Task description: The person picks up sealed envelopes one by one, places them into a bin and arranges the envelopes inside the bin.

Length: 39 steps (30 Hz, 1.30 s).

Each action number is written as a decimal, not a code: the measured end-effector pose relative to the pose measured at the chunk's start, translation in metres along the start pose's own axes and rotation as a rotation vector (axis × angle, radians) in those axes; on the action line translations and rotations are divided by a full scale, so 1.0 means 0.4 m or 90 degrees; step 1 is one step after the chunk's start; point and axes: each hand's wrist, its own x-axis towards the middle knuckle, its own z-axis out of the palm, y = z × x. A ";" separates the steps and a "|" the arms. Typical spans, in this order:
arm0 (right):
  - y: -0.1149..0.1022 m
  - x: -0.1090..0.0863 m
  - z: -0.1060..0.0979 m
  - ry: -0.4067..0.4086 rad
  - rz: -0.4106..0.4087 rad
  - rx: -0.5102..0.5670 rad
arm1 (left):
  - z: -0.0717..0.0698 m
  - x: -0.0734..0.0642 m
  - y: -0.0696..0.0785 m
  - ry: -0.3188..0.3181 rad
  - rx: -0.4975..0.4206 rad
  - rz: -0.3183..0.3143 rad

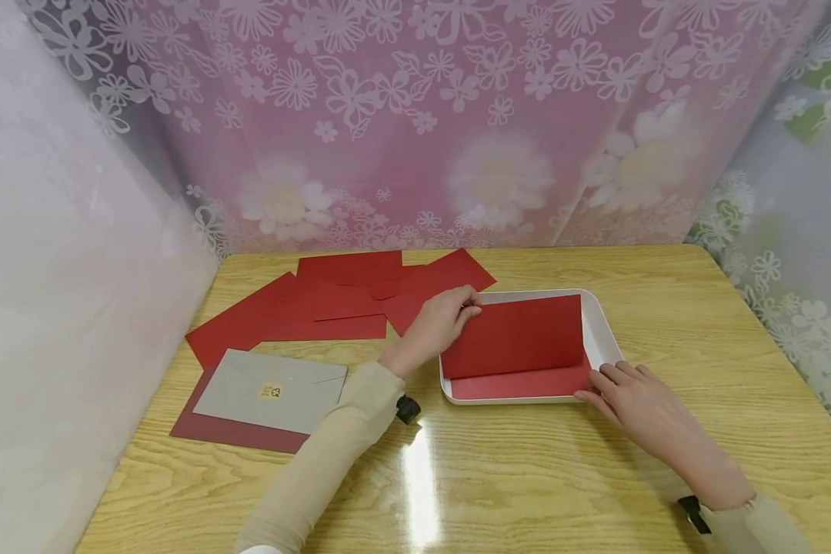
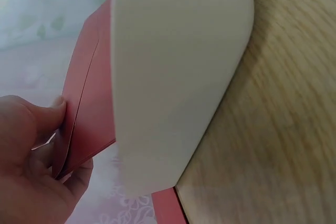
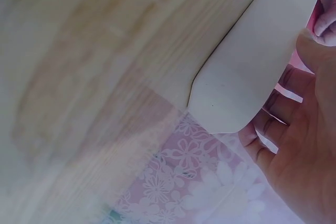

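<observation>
A rectangular white tray point(image 1: 602, 331) has a red envelope point(image 1: 519, 335) tilted up inside it, over another red envelope point(image 1: 526, 384) lying flat. My left hand point(image 1: 438, 322) pinches the upper envelope at its left end, thumb on one face and fingers on the other. From the left wrist view, a flap seam shows on this envelope point(image 2: 94, 87), beside the tray's outer wall point(image 2: 173, 77). My right hand point(image 1: 637, 404) holds the tray's front right corner, thumb at the front rim and fingers bent over the right side. In the right wrist view those fingers point(image 3: 281, 108) lie along the tray's edge.
Several red envelopes point(image 1: 346, 329) lie overlapping at the back left of the wooden table point(image 1: 512, 477). A grey envelope point(image 1: 249, 385) with a small gold label rests on a dark red one point(image 1: 201, 427) at the left. Flowered curtains point(image 1: 415, 177) stand behind and at both sides.
</observation>
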 end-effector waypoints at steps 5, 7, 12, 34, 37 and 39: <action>0.000 0.000 0.000 -0.006 0.005 -0.003 | 0.019 0.013 -0.011 -0.030 0.003 0.004; 0.001 0.000 0.000 -0.003 0.003 -0.004 | 0.026 0.018 -0.015 -0.036 0.007 0.008; 0.000 0.002 -0.004 0.011 -0.003 -0.003 | 0.037 0.020 -0.018 -0.066 0.031 0.013; 0.000 0.000 -0.001 0.019 -0.014 -0.006 | 0.040 0.000 -0.013 -0.174 0.145 0.024; -0.002 0.000 -0.002 0.014 -0.011 -0.007 | 0.041 -0.003 -0.013 -0.180 0.150 0.022; -0.002 0.000 -0.002 0.007 -0.009 -0.008 | 0.040 -0.005 -0.013 -0.181 0.152 0.022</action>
